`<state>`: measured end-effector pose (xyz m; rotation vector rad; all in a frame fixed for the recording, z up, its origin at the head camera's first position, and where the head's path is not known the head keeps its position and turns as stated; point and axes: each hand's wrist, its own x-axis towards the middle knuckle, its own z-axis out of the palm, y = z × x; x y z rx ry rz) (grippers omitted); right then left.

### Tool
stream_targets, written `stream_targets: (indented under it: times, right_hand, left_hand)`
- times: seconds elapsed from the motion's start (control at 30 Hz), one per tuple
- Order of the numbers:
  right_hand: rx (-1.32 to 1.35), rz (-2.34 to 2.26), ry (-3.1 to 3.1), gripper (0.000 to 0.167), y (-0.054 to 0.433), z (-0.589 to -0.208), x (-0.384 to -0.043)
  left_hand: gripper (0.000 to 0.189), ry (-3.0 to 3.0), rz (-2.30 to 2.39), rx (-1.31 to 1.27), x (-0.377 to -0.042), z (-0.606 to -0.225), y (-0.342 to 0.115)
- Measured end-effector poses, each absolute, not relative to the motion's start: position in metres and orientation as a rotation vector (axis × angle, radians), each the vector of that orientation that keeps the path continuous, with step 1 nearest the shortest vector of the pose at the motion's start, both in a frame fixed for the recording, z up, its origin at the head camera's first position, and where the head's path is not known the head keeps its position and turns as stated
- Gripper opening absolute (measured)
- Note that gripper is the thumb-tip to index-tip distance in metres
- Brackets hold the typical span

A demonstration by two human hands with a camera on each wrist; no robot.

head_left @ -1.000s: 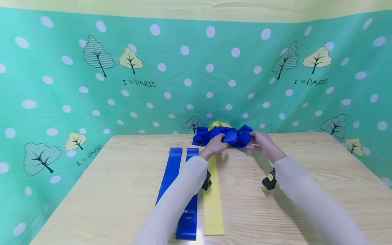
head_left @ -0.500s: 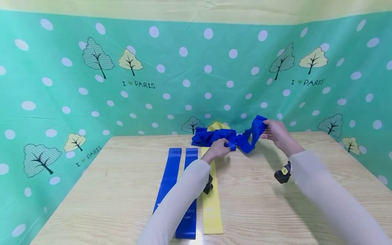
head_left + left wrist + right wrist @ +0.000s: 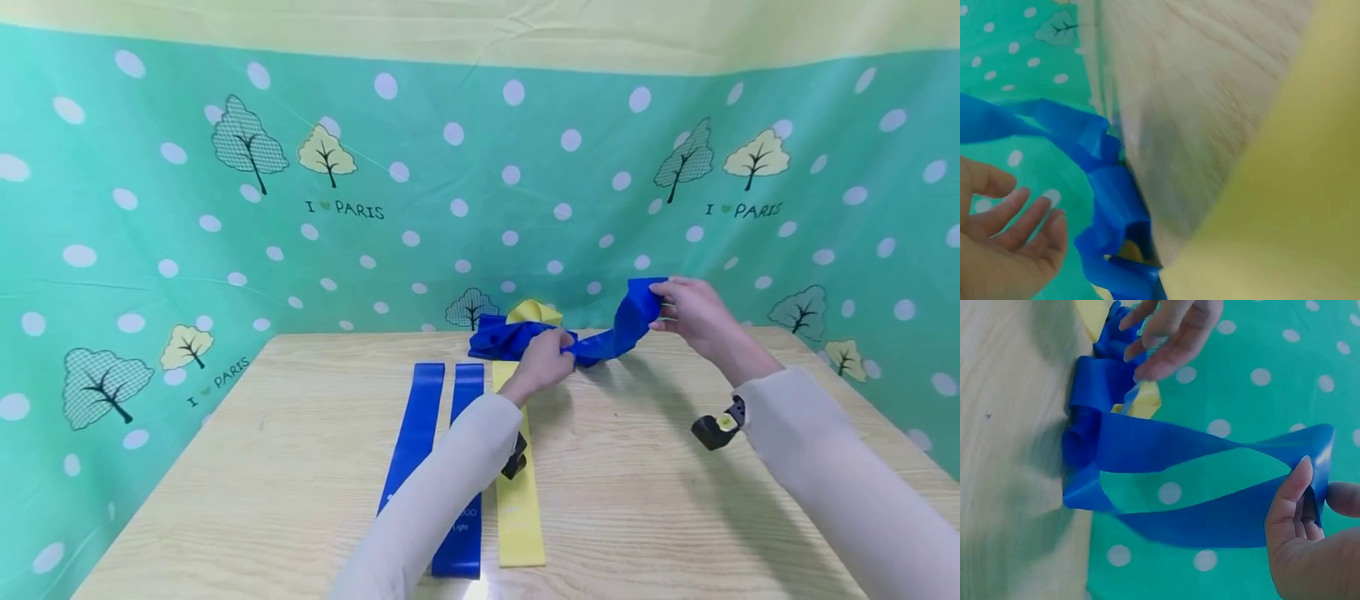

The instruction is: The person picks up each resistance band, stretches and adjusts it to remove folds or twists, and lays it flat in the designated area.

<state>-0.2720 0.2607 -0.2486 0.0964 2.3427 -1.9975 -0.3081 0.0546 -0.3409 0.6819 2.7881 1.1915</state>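
My right hand (image 3: 697, 315) pinches the end of a blue resistance band (image 3: 636, 321) and holds it raised off the table. The band opens into a twisted loop in the right wrist view, its lower end running into the blue heap (image 3: 491, 337) at the table's back. My left hand (image 3: 542, 360) hovers at that heap. Its fingers are loosely bent and apart from the band in the left wrist view, with nothing between them. A crumpled yellow band (image 3: 534, 312) shows behind the blue heap.
Flat on the wooden table (image 3: 300, 467) lie a blue band (image 3: 417, 417), another blue band (image 3: 459, 554) marked "Light" and a yellow band (image 3: 522, 525), side by side under my left forearm. A green dotted cloth (image 3: 420, 192) hangs behind the table's back edge.
My right hand has drawn the blue band's end up and to the right, out of the heap, stretching the loop out. My left hand has shifted slightly right.
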Motion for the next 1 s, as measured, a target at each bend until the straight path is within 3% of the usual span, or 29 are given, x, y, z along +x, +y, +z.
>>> stream_targets:
  times: [0.37,0.57,0.73,0.9,1.0]
  right_hand:
    - [0.038,-1.975,2.4,0.026,0.259,-0.209,-0.257]
    - [-0.049,-1.892,2.42,0.033,0.255,-0.211,-0.252]
    - [-0.148,-1.725,2.508,0.061,0.242,-0.22,-0.248]
    - [-0.215,-1.503,2.633,0.064,0.232,-0.224,-0.243]
    - [-0.216,-1.305,2.784,0.061,0.23,-0.225,-0.241]
  left_hand:
    - [0.036,2.69,1.564,0.906,-0.296,-0.325,0.072]
    - [0.042,2.462,1.695,1.033,-0.285,-0.31,0.077]
    - [0.049,2.384,1.639,1.015,-0.275,-0.308,0.083]
    - [0.035,2.347,1.717,0.984,-0.272,-0.316,0.085]
    - [0.042,2.283,1.746,0.913,-0.272,-0.32,0.083]
